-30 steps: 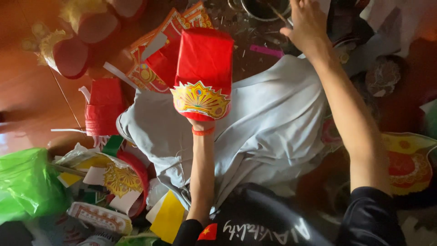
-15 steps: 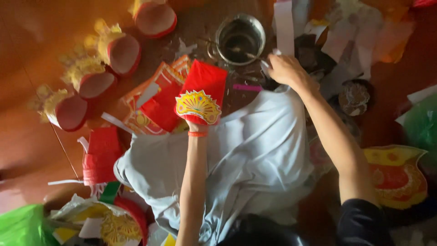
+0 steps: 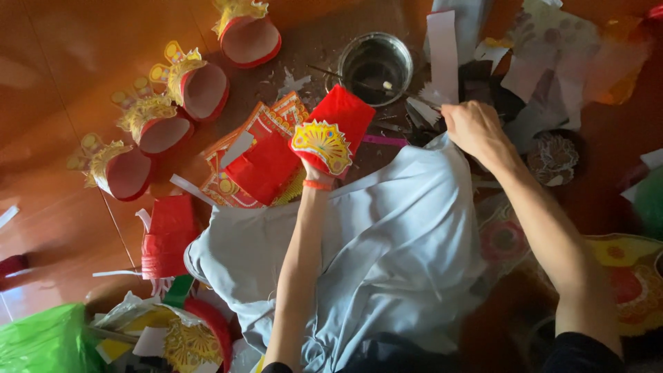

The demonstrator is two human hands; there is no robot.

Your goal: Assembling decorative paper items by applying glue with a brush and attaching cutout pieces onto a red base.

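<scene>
My left hand (image 3: 312, 173) is pushed inside a red paper cup-shaped piece (image 3: 338, 124) with a yellow fan ornament on its front, so only the wrist with its orange band shows. It is held up over a pile of red and yellow printed paper (image 3: 259, 162). My right hand (image 3: 473, 128) is at the far edge of the grey cloth (image 3: 400, 242) on my lap. Its fingers are curled on the lower end of a white paper strip (image 3: 442, 55), just right of a round metal bowl (image 3: 376, 62).
Several finished red paper cups with yellow trim (image 3: 197, 86) lie in a row on the wooden floor (image 3: 62, 83) at the left. Red paper rolls (image 3: 166, 238), a green plastic bag (image 3: 41, 342) and paper scraps (image 3: 552, 62) surround me.
My right hand has come back from beyond the bowl to the strip at the cloth's edge. My left hand still holds up the red piece. The view has shifted, showing more floor.
</scene>
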